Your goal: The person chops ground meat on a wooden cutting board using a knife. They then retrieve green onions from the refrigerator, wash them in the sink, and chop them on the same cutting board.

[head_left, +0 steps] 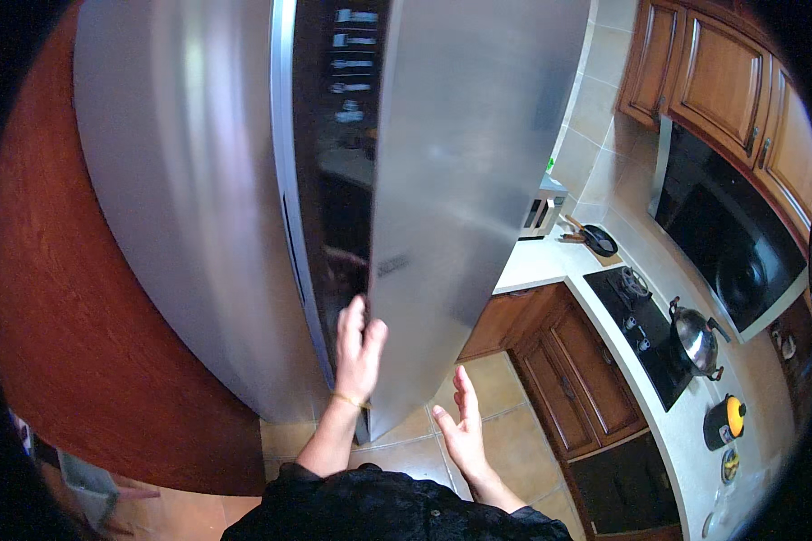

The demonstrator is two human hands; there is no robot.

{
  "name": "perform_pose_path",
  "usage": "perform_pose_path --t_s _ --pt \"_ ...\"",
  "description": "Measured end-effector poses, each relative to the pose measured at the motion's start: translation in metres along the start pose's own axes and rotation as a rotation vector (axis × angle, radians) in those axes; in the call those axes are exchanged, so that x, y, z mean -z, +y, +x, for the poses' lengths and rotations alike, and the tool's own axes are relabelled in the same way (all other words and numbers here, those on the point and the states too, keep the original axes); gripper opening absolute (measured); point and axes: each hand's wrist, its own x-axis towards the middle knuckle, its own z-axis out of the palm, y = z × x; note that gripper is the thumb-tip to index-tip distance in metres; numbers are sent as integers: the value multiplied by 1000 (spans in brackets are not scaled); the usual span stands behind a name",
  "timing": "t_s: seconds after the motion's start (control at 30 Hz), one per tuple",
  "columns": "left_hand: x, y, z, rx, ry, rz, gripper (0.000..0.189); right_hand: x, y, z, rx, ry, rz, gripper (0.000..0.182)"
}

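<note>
Before me stands a tall refrigerator with a brushed stainless-steel left panel (210, 203) and a right panel (467, 135). Between them runs a dark glossy strip (342, 203) with lit, blurred markings, bordered on its left by a pale metal trim (287, 155). My left hand (360, 351), with a thin yellowish band at the wrist, is at the lower edge between the dark strip and the right panel. Its fingers lie over the strip and its thumb towards the steel; how firmly it holds is unclear. My right hand (465, 429) hangs empty above the floor, thumb apart from the fingers.
A reddish-brown wooden panel (74, 304) flanks the left side. Right of the refrigerator, a white countertop (677, 439) carries a black gas hob (633, 331), a lidded metal pot (697, 338), a frying pan (601, 240) and a microwave (543, 209). A range hood (724, 216) hangs above.
</note>
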Motion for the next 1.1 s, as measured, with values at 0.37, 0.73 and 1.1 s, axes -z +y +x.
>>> perform_pose_path --t_s 0.37,0.73,1.1 --pt "23 89 -58 -60 -1458 -458 50 55 1 -28 239 237 -147 63" --pt "-35 21 -82 229 -1149 -226 41 126 57 -33 29 906 -35 68" --pt "-59 -39 -27 143 -1282 -384 41 225 126 30 167 1433 -161 63"
